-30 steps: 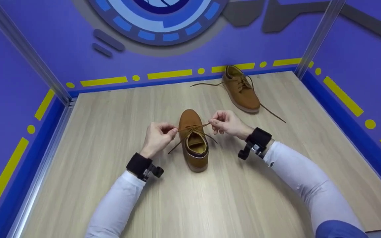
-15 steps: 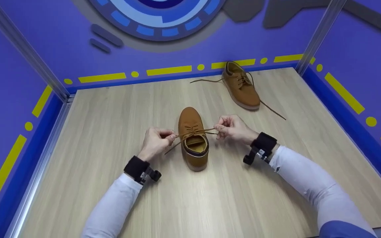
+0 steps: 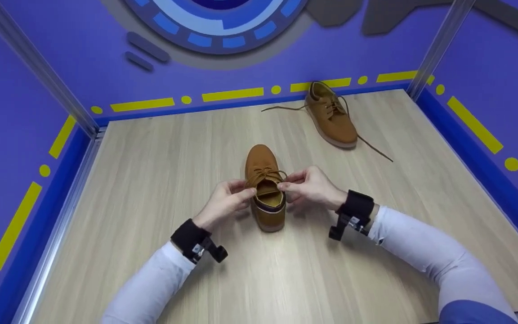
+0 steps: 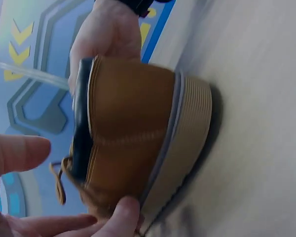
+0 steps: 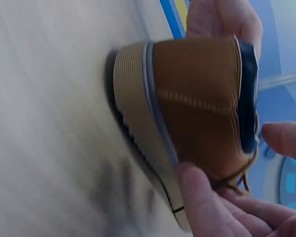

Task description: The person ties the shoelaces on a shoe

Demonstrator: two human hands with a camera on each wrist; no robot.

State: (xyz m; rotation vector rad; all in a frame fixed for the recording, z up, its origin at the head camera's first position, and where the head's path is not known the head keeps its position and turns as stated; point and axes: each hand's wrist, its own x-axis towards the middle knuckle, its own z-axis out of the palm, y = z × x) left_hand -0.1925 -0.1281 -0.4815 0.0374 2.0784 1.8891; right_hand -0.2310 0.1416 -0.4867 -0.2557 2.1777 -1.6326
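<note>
A brown lace-up shoe (image 3: pixel 261 156) stands upright on the wooden table, toe pointing away, between my two hands. Its lace (image 3: pixel 265 171) crosses over the tongue, and a loop sticks out at the right. My left hand (image 3: pixel 226 201) is at the shoe's left side, fingers extended along the outside and thumb over the opening's edge. Mirroring it, my right hand (image 3: pixel 314 189) touches the other side. In the left wrist view the left thumb (image 4: pixel 24 152) is apart from the padded collar (image 4: pixel 82 118), with a lace loop (image 4: pixel 60 190) nearby. Fingers partly hide the lace ends.
A second brown shoe (image 3: pixel 334 123) stands near the back wall at the right, its lace ends spread to both sides. Blue patterned panels (image 3: pixel 223 81) enclose the wooden table (image 3: pixel 160 157) at the back and sides.
Both hands pinched lace ends and pulled them outward earlier. They have since let go, moved inward and come down to the shoe's sides.
</note>
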